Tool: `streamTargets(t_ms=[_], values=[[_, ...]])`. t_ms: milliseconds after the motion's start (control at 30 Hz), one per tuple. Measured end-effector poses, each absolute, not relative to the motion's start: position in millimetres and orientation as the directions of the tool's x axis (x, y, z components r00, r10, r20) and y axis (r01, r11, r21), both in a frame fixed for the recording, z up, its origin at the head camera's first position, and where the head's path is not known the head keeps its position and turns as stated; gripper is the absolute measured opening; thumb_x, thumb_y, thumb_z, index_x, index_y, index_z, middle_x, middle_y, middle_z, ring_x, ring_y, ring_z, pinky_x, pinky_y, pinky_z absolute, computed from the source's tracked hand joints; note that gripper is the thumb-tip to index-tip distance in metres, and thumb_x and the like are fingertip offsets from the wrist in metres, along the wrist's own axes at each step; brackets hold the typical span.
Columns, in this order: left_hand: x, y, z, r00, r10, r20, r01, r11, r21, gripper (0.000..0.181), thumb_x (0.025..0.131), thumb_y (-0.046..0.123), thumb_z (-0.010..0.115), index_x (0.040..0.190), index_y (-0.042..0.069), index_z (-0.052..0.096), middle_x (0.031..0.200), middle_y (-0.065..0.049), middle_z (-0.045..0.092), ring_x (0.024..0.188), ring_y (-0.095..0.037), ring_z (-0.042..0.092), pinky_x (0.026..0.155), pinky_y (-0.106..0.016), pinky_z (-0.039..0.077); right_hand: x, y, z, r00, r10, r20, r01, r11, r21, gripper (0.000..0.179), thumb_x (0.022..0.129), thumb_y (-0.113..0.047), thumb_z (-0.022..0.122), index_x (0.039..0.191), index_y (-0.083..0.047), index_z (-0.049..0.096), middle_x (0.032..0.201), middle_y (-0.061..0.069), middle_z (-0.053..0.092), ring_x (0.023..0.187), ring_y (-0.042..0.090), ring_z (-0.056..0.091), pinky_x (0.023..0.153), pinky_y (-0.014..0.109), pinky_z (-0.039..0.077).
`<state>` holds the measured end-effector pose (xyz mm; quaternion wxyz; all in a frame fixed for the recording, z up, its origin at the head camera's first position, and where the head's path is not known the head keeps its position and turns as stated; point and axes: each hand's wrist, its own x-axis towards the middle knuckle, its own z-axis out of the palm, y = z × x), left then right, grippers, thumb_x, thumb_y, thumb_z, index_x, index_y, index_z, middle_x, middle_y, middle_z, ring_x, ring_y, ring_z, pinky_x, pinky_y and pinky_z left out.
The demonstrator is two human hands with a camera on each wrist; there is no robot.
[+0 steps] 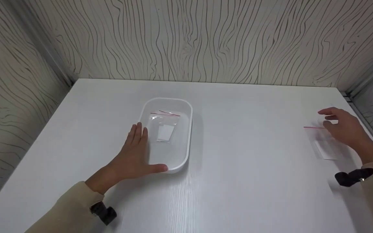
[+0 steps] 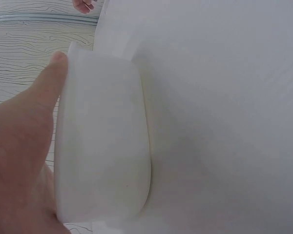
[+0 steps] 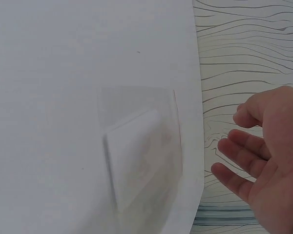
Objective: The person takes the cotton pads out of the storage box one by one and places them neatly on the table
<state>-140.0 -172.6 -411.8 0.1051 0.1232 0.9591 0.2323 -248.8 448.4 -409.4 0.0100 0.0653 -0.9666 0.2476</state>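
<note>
My left hand (image 1: 133, 158) lies along the left side of a white plastic tray (image 1: 190, 132), fingers straight over its rim and thumb spread along the near end. In the left wrist view, the thumb sits at the rim above the tray's wall (image 2: 102, 136). Inside the tray are small clear zip bags (image 1: 166, 131) with red seal lines, with white cards in them. Far to the right, my right hand (image 1: 346, 129) hovers over another clear zip bag (image 1: 325, 149) holding a white card. Its fingers are loosely bent, and the right wrist view shows nothing in them.
The white table (image 1: 251, 161) reaches a wood-patterned back panel (image 1: 206, 42). Similar panels with metal edging stand left and right. The right-hand bag lies near the table's right edge. Dark camera mounts (image 1: 355, 177) are worn on both wrists.
</note>
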Motion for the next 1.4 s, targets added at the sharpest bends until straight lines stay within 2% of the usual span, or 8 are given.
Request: streamTargets(t_ms=[33, 133, 267, 367, 600, 867, 1067, 1400], values=[[-140, -173, -412, -0.948, 0.284, -0.145, 0.187, 0.862, 0.471, 0.138, 0.074, 0.079, 0.070, 0.159, -0.009, 0.006, 0.166, -0.027, -0.011, 0.154, -0.041, -0.014, 0.122, -0.057, 0.011, -248, 449, -409, -0.992, -0.119, 0.048, -0.127, 0.865, -0.485, 0.038, 0.105, -0.011, 0.051, 0.139, 0.007, 0.050, 0.137, 0.036, 0.048, 0.123, 0.053, 0.047, 0.078, 0.025, 0.045], [-140, -173, -411, -0.948, 0.282, -0.150, 0.181, 0.862, 0.473, 0.138, 0.074, 0.079, 0.070, 0.159, -0.009, 0.005, 0.166, -0.026, -0.012, 0.154, -0.040, -0.014, 0.122, -0.058, 0.012, -247, 450, -409, -0.994, -0.104, 0.020, -0.099, 0.847, -0.522, 0.041, 0.107, -0.016, 0.050, 0.141, 0.005, 0.049, 0.138, 0.033, 0.049, 0.114, 0.019, 0.057, 0.068, 0.009, 0.038], [-140, -173, -411, -0.948, 0.281, -0.147, 0.182, 0.862, 0.473, 0.139, 0.074, 0.081, 0.069, 0.159, -0.008, 0.006, 0.167, -0.026, -0.011, 0.154, -0.040, -0.014, 0.122, -0.058, 0.012, -246, 449, -408, -0.995, -0.081, -0.066, -0.023, 0.788, -0.615, 0.048, 0.108, -0.024, 0.048, 0.146, 0.005, 0.043, 0.144, 0.030, 0.045, 0.092, -0.018, 0.045, 0.072, 0.008, 0.045], [-140, -173, -412, -0.949, 0.281, -0.143, 0.185, 0.864, 0.469, 0.139, 0.074, 0.082, 0.069, 0.159, -0.008, 0.007, 0.167, -0.027, -0.010, 0.154, -0.041, -0.013, 0.122, -0.058, 0.012, -245, 446, -408, -0.992, -0.080, -0.100, 0.013, 0.719, -0.695, 0.050, 0.108, -0.026, 0.050, 0.147, 0.004, 0.042, 0.142, 0.022, 0.045, 0.093, -0.017, 0.051, 0.077, 0.009, 0.050], [-140, -172, -411, -0.949, 0.283, -0.140, 0.184, 0.856, 0.484, 0.136, 0.076, 0.075, 0.073, 0.159, -0.010, 0.007, 0.166, -0.027, -0.010, 0.154, -0.042, -0.013, 0.122, -0.058, 0.011, -241, 440, -403, -0.971, -0.213, -0.112, -0.034, 0.582, -0.813, 0.041, 0.109, -0.026, 0.050, 0.147, -0.011, 0.043, 0.130, -0.013, 0.049, 0.108, -0.010, 0.059, 0.085, 0.016, 0.053], [-139, -172, -408, -0.947, 0.289, -0.139, 0.189, 0.853, 0.486, 0.136, 0.075, 0.077, 0.072, 0.158, -0.010, 0.007, 0.166, -0.028, -0.009, 0.154, -0.042, -0.012, 0.122, -0.059, 0.012, -240, 420, -396, -0.939, -0.278, -0.202, 0.031, 0.517, -0.855, 0.052, 0.109, -0.026, 0.050, 0.155, -0.007, 0.034, 0.144, -0.003, 0.050, 0.117, 0.001, 0.061, 0.093, 0.023, 0.053], [-138, -172, -405, -0.947, 0.287, -0.142, 0.182, 0.848, 0.498, 0.137, 0.075, 0.078, 0.071, 0.159, -0.010, 0.007, 0.166, -0.028, -0.010, 0.154, -0.042, -0.012, 0.121, -0.060, 0.014, -239, 414, -390, -0.916, -0.360, -0.177, 0.004, 0.431, -0.902, 0.048, 0.110, -0.019, 0.047, 0.155, -0.008, 0.035, 0.140, -0.007, 0.055, 0.121, 0.009, 0.063, 0.095, 0.025, 0.053], [-139, -172, -410, -0.948, 0.289, -0.131, 0.191, 0.849, 0.493, 0.138, 0.074, 0.078, 0.072, 0.159, -0.010, 0.007, 0.166, -0.027, -0.010, 0.154, -0.042, -0.013, 0.122, -0.058, 0.013, -242, 407, -387, -0.884, -0.443, -0.150, -0.008, 0.335, -0.942, 0.047, 0.110, -0.010, 0.045, 0.156, -0.009, 0.035, 0.143, -0.001, 0.055, 0.125, 0.014, 0.061, 0.097, 0.028, 0.053]])
